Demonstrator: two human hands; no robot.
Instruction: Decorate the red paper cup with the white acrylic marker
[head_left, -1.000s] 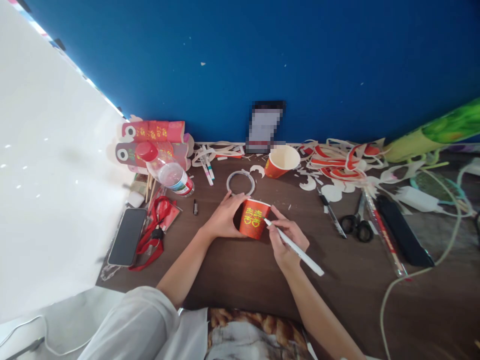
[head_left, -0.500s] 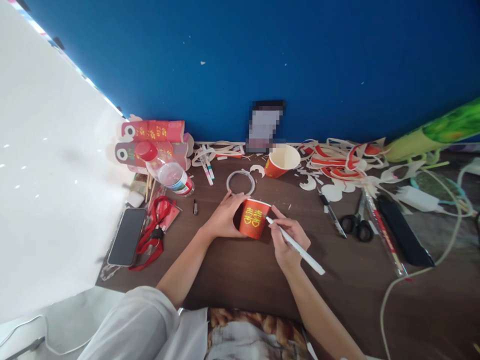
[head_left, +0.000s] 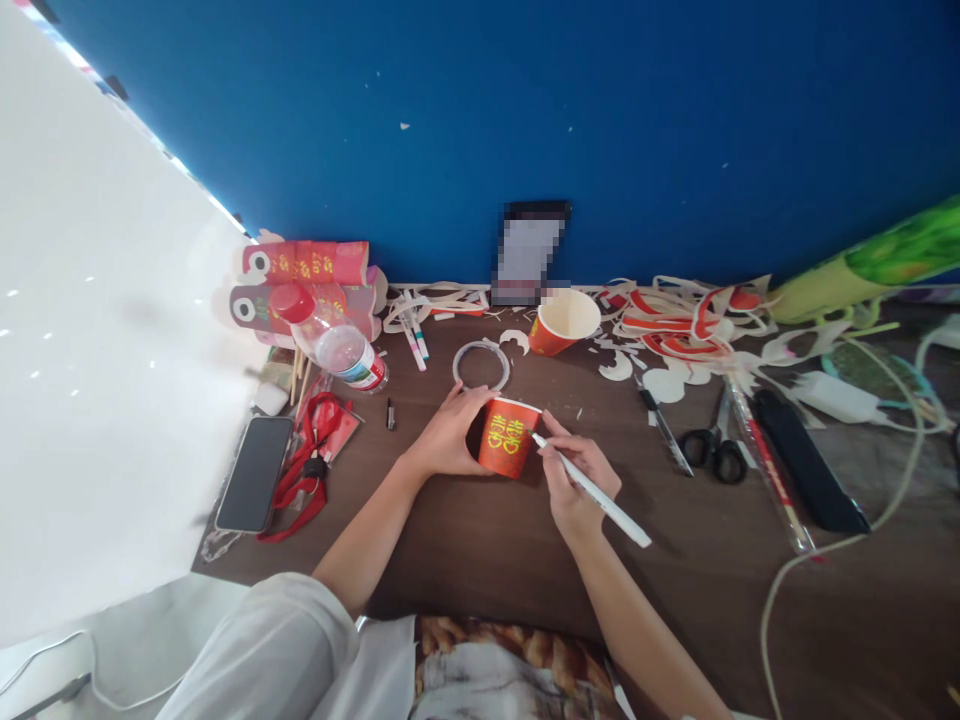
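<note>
A red paper cup with yellow characters printed on its side rests on the dark wooden table. My left hand grips it from the left, thumb low and fingers at the rim. Between the fingers of my right hand is a white marker, its tip against or very close to the cup's right side. My right fingertips are near the cup's right edge. Just behind the cup lies a roll of clear tape. A small black pen cap lies to the left.
Another paper cup tilts near a phone leaning on the blue wall. Left are a water bottle, a phone and a red lanyard. Right are a pen, scissors, a black case and paper strips.
</note>
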